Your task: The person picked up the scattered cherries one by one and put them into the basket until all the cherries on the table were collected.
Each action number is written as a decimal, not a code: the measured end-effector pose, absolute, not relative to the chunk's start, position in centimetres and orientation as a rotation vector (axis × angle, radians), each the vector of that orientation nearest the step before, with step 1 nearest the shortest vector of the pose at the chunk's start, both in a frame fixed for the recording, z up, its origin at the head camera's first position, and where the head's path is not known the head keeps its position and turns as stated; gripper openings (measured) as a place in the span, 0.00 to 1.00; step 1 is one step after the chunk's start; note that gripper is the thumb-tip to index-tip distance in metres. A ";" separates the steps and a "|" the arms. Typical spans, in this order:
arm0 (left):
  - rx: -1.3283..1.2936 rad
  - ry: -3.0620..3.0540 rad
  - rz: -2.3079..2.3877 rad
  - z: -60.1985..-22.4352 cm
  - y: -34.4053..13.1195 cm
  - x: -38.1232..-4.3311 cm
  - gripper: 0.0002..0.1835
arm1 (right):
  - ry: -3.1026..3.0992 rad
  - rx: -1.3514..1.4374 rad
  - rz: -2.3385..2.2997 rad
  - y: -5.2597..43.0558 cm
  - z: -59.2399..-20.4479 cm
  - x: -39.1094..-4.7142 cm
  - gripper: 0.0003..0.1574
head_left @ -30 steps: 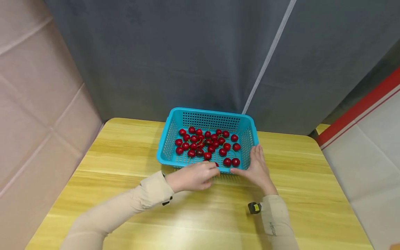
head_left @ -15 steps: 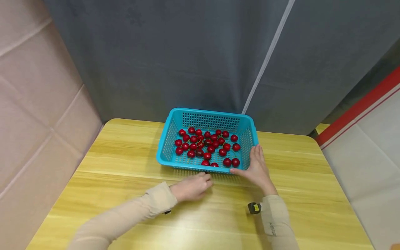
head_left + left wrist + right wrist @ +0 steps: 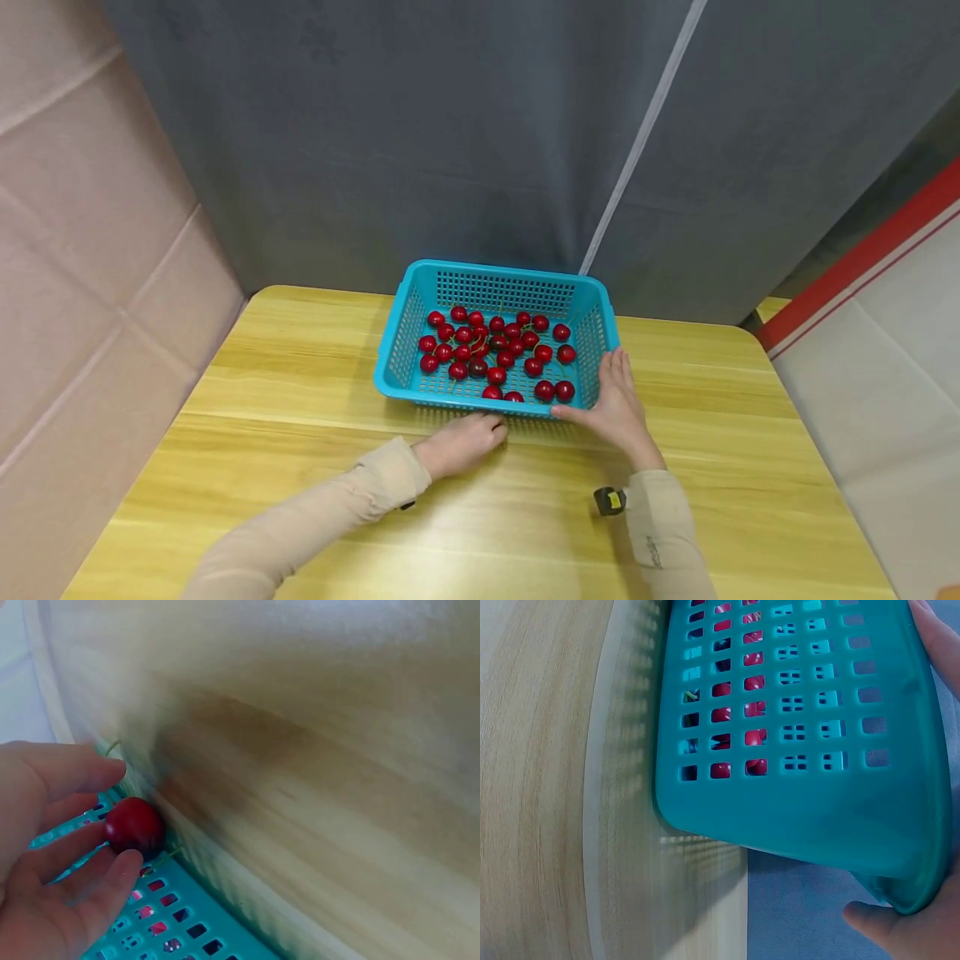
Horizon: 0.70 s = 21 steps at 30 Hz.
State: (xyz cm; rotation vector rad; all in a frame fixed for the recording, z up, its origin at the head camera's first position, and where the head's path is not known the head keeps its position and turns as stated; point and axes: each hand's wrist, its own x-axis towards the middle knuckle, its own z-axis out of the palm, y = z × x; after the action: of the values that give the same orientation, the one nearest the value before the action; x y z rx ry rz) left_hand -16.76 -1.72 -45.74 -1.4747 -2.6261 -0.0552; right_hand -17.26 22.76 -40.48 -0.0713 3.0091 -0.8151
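In the head view, a blue plastic basket (image 3: pixel 504 265) holds several dark red cherries (image 3: pixel 477 367). My left hand (image 3: pixel 461 445) is low at the table, just in front of the basket's near wall. The left wrist view shows that hand's fingers and thumb curled around one cherry (image 3: pixel 135 827) beside the basket's perforated wall (image 3: pixel 196 930); thin green stems show near it. My right hand (image 3: pixel 617 408) grips the basket's near right corner, thumb on the front rim and fingers along the right side. The right wrist view shows a finger (image 3: pixel 874 919) next to the rim.
The basket stands on a wood-grain table (image 3: pixel 315 375), close to its far edge. A dark grey curtain (image 3: pixel 420 142) hangs behind. Pale panels (image 3: pixel 82 275) flank the left side, and a white panel with a red border (image 3: pixel 855 258) stands on the right.
My left hand has dropped from the basket's front rim to the table before it, uncovering two cherries inside near that rim. The right hand and the basket stay in place.
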 end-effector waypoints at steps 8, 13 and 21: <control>-1.488 -2.614 0.011 -46.0 -1.7 -16.8 0.14 | 2.995 -0.067 -0.794 22.7 -40.5 -17.3 0.81; -1.520 -2.647 0.019 -45.4 -1.9 -16.7 0.14 | 2.991 -0.066 -0.785 22.7 -40.5 -17.3 0.81; -1.755 -2.672 -0.251 -43.4 -1.9 -15.7 0.07 | 2.999 -0.066 -0.794 22.7 -40.6 -17.2 0.81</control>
State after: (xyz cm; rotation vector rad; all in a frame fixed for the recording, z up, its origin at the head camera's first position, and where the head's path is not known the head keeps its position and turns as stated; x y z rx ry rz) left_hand -15.68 -1.94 -43.40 -1.7554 -2.6719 -0.2513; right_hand -17.23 22.72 -40.60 -0.0663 2.9987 -0.7939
